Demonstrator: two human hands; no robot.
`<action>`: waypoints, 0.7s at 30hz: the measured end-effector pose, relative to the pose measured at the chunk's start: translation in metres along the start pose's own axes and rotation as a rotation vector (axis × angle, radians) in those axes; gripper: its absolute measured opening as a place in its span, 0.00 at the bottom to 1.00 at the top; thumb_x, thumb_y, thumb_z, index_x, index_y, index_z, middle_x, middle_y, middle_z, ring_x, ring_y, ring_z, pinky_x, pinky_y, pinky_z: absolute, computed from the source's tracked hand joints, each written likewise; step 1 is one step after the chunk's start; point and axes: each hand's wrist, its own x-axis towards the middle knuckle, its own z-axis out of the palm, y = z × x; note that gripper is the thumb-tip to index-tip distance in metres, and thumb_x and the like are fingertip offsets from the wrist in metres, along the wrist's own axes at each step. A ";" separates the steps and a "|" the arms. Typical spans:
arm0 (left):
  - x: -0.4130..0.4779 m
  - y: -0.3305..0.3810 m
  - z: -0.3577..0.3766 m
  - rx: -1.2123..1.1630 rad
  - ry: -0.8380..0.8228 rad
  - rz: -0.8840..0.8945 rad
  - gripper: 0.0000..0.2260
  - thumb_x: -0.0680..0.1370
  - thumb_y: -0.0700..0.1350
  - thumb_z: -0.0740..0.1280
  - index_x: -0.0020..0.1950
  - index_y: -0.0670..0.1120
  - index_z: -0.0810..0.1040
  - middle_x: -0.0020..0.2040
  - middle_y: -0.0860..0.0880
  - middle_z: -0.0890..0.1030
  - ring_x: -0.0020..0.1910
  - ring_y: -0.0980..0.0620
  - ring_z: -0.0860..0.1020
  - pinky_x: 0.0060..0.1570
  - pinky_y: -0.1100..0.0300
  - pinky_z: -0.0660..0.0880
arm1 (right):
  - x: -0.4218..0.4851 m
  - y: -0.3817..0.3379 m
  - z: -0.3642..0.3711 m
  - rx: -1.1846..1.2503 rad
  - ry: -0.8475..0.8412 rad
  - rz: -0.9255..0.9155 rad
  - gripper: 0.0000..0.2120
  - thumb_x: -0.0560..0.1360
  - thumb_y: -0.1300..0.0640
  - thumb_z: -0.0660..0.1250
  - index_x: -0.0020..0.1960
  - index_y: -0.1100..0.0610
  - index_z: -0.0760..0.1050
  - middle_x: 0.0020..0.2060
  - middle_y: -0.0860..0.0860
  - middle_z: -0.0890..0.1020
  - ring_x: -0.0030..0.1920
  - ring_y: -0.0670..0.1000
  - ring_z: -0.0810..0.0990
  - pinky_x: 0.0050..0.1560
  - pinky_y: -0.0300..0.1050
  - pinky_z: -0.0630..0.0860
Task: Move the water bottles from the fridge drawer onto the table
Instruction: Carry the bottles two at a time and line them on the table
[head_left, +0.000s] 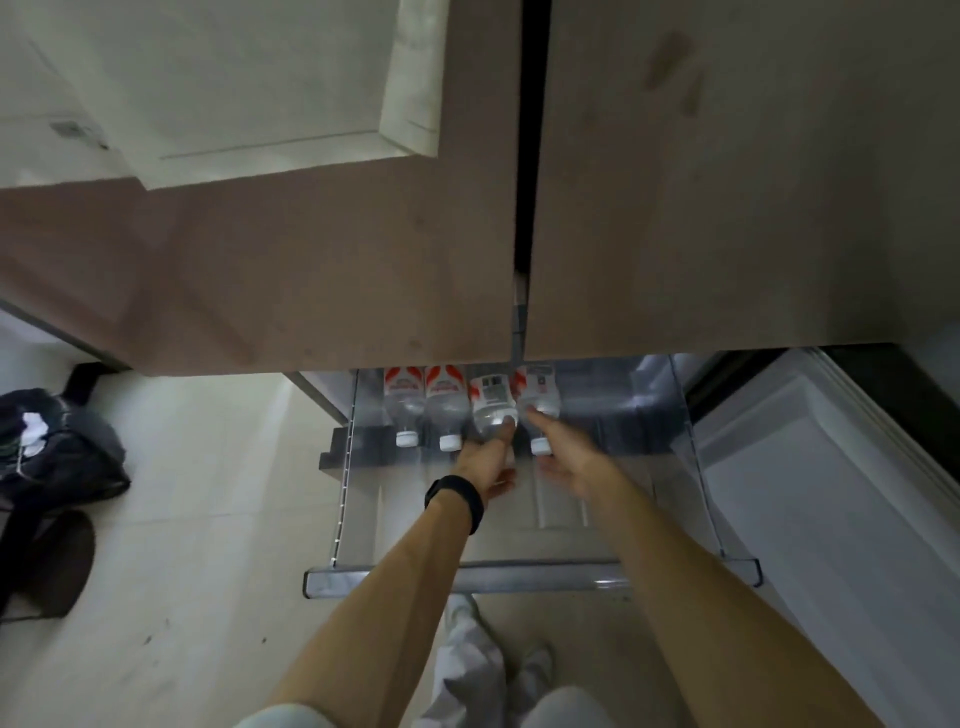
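On the far left a dark fabric bag (62, 447) lies slumped on the pale tiled floor (208, 519), with a brown rounded object (57, 561) just in front of it. Above, two brown flat-fronted fridge doors (363, 234) are closed, and below them the clear plastic fridge drawer (467, 577) with a grey front rim is pulled out toward the person. At the back of the drawer four clear plastic water bottles with red-and-white labels lie on their sides in a row, touching one another, necks toward the person. The first bottle (400, 400) and the second bottle (444, 405) lie untouched, their white caps showing. The left hand (485, 465), with a black wristband (456, 501) behind it, grips the neck end of the third bottle (488, 402), thumb over the top and fingers curled beneath, hiding the cap. The right hand (569, 460) reaches to the fourth bottle (543, 392). One straight digit touches its shoulder while the other fingers lie below its white cap (540, 446). Whether this hand has closed round the neck cannot be told. To the right of the drawer stands an open white plastic compartment (831, 493). Pale trouser legs (467, 665) show at the bottom.
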 end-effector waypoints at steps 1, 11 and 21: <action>-0.004 0.000 0.000 0.077 -0.008 0.004 0.26 0.77 0.68 0.63 0.66 0.51 0.71 0.57 0.51 0.77 0.53 0.47 0.79 0.44 0.57 0.79 | -0.004 0.001 0.000 -0.033 -0.011 0.007 0.29 0.65 0.25 0.69 0.56 0.43 0.76 0.53 0.50 0.82 0.52 0.54 0.82 0.44 0.48 0.78; -0.071 0.008 -0.053 0.609 -0.009 0.149 0.22 0.80 0.63 0.63 0.64 0.48 0.76 0.45 0.49 0.85 0.36 0.52 0.81 0.42 0.56 0.81 | -0.071 0.027 -0.037 -0.472 0.230 -0.174 0.35 0.74 0.26 0.58 0.44 0.58 0.82 0.29 0.51 0.84 0.33 0.52 0.84 0.39 0.45 0.82; -0.113 0.054 -0.083 1.702 0.215 0.781 0.24 0.81 0.59 0.64 0.71 0.50 0.63 0.65 0.44 0.75 0.56 0.41 0.79 0.48 0.48 0.78 | -0.121 -0.001 -0.048 -0.969 0.572 -0.510 0.28 0.80 0.35 0.59 0.60 0.60 0.74 0.53 0.60 0.83 0.50 0.61 0.82 0.42 0.46 0.75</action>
